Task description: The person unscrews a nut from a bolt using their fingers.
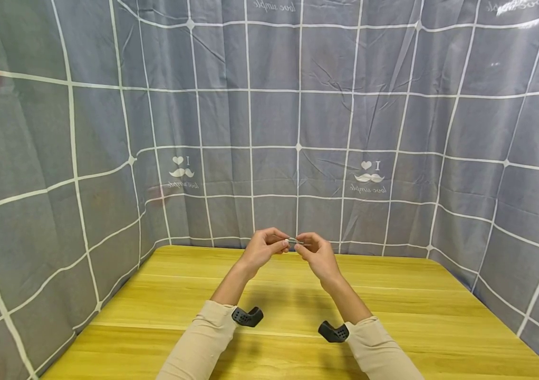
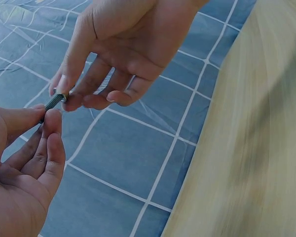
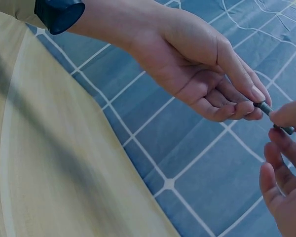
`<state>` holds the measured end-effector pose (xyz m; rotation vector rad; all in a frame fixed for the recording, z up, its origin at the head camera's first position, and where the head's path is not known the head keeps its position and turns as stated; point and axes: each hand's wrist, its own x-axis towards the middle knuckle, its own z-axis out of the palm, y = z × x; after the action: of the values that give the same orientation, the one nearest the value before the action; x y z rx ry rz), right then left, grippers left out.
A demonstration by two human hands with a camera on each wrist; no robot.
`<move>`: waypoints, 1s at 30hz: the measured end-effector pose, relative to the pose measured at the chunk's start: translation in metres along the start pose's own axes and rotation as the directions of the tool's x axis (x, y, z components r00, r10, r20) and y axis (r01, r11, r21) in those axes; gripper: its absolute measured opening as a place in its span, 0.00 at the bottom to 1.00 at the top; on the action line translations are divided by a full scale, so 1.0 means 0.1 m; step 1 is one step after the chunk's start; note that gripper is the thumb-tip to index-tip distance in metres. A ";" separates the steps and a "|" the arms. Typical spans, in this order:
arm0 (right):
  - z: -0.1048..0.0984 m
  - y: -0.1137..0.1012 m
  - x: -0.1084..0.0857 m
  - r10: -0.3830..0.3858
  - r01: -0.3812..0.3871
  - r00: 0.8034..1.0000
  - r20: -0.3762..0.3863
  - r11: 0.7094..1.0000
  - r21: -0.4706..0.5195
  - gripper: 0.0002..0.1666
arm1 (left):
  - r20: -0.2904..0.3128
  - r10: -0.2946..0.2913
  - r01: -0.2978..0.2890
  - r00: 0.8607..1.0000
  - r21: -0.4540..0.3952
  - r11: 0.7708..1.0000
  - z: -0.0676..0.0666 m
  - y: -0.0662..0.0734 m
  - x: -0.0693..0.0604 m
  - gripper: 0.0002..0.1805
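Observation:
A small threaded metal bolt (image 1: 292,241) is held between both hands, raised near the far edge of the table. My left hand (image 1: 261,249) pinches one end with thumb and fingertips. Threads show between the hands on the bolt (image 2: 53,102) in the left wrist view. My right hand (image 1: 318,255) pinches it from the other side, its lower fingers loosely bent. A small ring-like piece (image 2: 64,98) sits by the right fingertips; whether nut or washer I cannot tell. In the right wrist view the bolt (image 3: 288,130) juts out past the right thumb. Fingertips hide both gripped parts.
The yellow wood-grain table (image 1: 293,338) lies beneath the forearms. A grey curtain (image 1: 274,126) with white grid lines hangs behind and along both sides. A black wrist mount (image 1: 248,316) is on the left sleeve, another black mount (image 1: 333,332) on the right.

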<state>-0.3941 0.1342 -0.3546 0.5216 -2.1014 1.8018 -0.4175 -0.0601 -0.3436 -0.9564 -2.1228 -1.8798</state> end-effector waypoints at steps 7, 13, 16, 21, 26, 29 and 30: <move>0.01 0.02 0.02 0.017 -0.017 1.000 -0.006 1.000 -0.021 0.18 | 0.004 -0.004 0.004 1.000 -0.007 1.000 0.00 0.00 0.00 0.10; 0.01 0.01 0.01 0.001 -0.001 1.000 0.000 1.000 -0.003 0.15 | 0.006 -0.009 0.009 1.000 -0.007 1.000 -0.01 0.00 0.00 0.11; 0.02 0.00 0.01 0.002 -0.002 1.000 -0.004 1.000 0.002 0.16 | 0.004 -0.013 0.013 1.000 -0.009 1.000 -0.01 0.01 0.00 0.11; 0.02 0.01 0.00 0.012 -0.012 1.000 -0.017 1.000 0.000 0.17 | 0.005 -0.017 0.017 1.000 -0.008 1.000 0.00 0.01 0.00 0.12; 0.01 0.02 0.01 -0.011 0.011 1.000 -0.019 1.000 -0.003 0.13 | 0.007 -0.020 0.020 1.000 -0.017 1.000 -0.01 0.01 0.00 0.12; 0.01 0.01 0.01 -0.013 0.013 1.000 -0.012 1.000 -0.002 0.15 | 0.005 -0.020 0.020 1.000 -0.015 1.000 -0.01 0.00 0.00 0.11; 0.01 0.00 0.00 -0.009 0.009 1.000 -0.013 1.000 -0.002 0.15 | 0.004 -0.020 0.020 1.000 -0.013 1.000 -0.01 0.00 0.00 0.11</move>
<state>-0.3943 0.1330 -0.3551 0.5172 -2.0890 1.7934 -0.4178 -0.0609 -0.3430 -0.9456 -2.1326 -1.9052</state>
